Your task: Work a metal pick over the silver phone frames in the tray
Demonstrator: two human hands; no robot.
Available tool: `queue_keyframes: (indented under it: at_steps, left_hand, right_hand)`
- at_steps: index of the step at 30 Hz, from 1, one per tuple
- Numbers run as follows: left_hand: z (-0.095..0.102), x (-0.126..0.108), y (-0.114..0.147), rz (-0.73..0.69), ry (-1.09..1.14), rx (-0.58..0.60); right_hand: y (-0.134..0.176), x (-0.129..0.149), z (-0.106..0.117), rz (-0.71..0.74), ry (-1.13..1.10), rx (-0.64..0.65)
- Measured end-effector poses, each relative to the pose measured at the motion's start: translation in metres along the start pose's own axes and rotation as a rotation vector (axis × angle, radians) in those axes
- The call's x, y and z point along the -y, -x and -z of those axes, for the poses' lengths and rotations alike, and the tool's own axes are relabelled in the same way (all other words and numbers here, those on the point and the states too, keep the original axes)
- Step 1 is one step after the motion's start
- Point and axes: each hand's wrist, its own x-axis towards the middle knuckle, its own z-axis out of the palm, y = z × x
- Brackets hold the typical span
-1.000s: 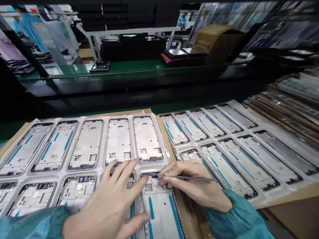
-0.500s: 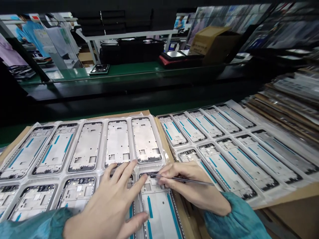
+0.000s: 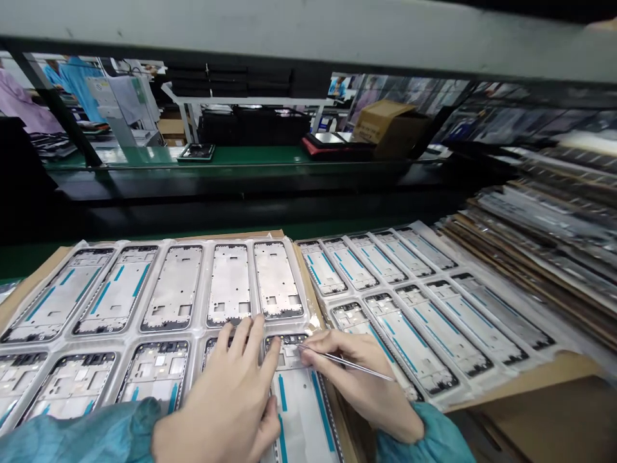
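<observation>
My right hand (image 3: 359, 376) pinches slim metal tweezers (image 3: 373, 372) between thumb and fingers. Their tip is at the upper end of a phone middle frame (image 3: 299, 415), a pale metal plate with a black edge and blue strips. Flat over the neighbouring frame lies my left hand (image 3: 222, 392), its fingers apart and its index fingertip at the top corner of the frame being worked on. Whatever lies right at the tweezers' tip is too small to make out. Both frames sit in a clear plastic tray (image 3: 130, 339) with several more; some have blue strips, others are bare.
On the right, a second tray (image 3: 385, 288) holds several frames with blue strips. Beyond it rises a pile of stacked trays and cardboard (image 3: 520, 231). A grey beam (image 3: 308, 35) crosses overhead. Across the green bench are a cardboard box (image 3: 385, 125) and people in blue and pink clothing.
The view has tilted up, bringing the overhead beam in. My right hand and the tweezers have shifted slightly left and down in view, still at the same frame. My left hand stays spread there.
</observation>
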Motion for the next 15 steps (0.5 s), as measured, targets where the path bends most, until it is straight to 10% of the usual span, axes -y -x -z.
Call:
queue_keyframes:
  at_steps: [7,11,15]
  left_hand:
    - [0.015,0.0,0.0,0.04,0.12,0.005]
    - [0.024,0.018,0.022,-0.01,0.274,-0.015]
    - [0.024,0.039,0.058,-0.044,0.285,-0.046]
  right_hand:
    - [-0.002,0.003,-0.003,-0.18,-0.168,-0.078]
    - [0.006,0.026,0.011,-0.051,-0.033,-0.212]
    - [0.01,0.043,0.0,0.106,0.342,0.033]
